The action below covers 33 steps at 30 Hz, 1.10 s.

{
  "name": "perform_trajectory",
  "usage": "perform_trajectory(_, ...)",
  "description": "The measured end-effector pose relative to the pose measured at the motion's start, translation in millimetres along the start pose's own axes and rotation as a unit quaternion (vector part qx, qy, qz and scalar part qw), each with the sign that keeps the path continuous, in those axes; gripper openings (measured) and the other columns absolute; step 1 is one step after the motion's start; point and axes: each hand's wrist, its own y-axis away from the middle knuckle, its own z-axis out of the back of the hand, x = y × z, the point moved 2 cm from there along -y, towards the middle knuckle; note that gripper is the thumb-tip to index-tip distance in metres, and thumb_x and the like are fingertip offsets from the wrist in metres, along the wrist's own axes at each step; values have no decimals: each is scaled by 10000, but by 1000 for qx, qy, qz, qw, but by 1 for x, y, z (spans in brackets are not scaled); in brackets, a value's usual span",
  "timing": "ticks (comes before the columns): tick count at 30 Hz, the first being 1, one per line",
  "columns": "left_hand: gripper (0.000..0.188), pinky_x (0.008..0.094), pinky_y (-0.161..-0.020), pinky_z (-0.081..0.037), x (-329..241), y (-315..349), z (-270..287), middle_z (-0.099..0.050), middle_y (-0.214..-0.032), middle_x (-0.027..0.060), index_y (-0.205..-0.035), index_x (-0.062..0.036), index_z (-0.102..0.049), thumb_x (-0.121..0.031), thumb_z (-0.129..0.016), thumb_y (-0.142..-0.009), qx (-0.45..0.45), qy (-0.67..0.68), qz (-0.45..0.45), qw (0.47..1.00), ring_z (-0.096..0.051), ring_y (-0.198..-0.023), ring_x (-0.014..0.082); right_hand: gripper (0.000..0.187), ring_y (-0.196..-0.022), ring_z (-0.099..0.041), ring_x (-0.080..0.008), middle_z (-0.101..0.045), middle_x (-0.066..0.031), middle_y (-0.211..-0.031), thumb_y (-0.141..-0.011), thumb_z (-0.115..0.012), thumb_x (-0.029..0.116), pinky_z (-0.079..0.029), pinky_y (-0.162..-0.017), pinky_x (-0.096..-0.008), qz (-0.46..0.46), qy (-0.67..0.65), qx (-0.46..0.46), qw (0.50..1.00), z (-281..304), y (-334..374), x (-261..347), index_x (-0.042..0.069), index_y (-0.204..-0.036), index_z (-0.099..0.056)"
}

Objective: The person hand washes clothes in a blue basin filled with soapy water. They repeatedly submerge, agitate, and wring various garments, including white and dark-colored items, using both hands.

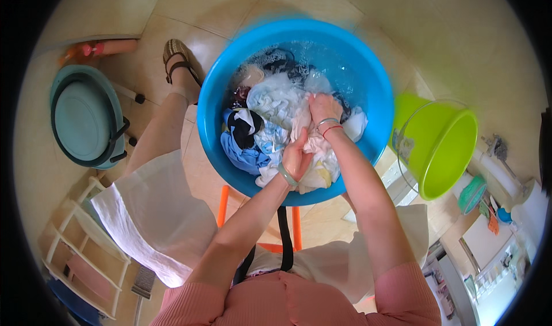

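Observation:
A large blue basin point(208, 79) holds soapy water and a heap of wet laundry. My left hand point(295, 154), with a pale green bangle at the wrist, closes on a wet whitish-pink cloth point(301, 122). Farther up the same cloth, my right hand point(325, 108) grips it with bent fingers; a silver bracelet and a red cord circle that wrist. White and light-blue patterned pieces point(270, 100) lie left of the hands. A blue garment point(244, 154) and a black piece rest against the basin's left side. Dark cloth lies partly under suds at the far side.
A lime-green bucket point(448, 148) with a wire handle stands right of the basin. Stacked grey-green basins point(82, 122) are at the left, above a white rack point(86, 245). Orange stool legs point(223, 206) show below the basin. A green brush point(472, 194) hangs at the right.

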Motion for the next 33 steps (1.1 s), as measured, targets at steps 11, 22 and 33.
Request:
perform_trajectory(11, 505, 343, -1036, -379, -7, 3, 4, -538, -1302, 36, -1330, -148, -470, -500, -359, -986, 12, 90, 22, 996, -506, -1193, 197, 294, -705, -663, -369, -661, -210, -813, -866, -560, 312, -529, -635, -485, 141, -72, -134, 978, 3, 64, 32, 48, -885, -688)
perform_trajectory(22, 512, 371, -1054, -352, -7, -12, 14, -520, -1328, 45, -1371, -138, -427, -476, -322, -1001, 46, 129, 22, 990, -484, -1221, 223, 286, -888, -654, -360, -665, -217, -942, -874, -564, 294, -519, -805, -453, 85, -36, 96, 991, 34, 66, 42, 27, -915, -659)
perform_trajectory(33, 534, 383, -1056, -366, -2, -16, 5, -508, -1337, 66, -1382, -107, -392, -473, -324, -999, -38, 12, -14, 999, -477, -1236, 215, 368, -706, -670, -367, -670, -193, -773, -929, -465, 364, -547, -622, -452, -6, 2, 15, 1000, -10, -14, 12, 60, -800, -629)
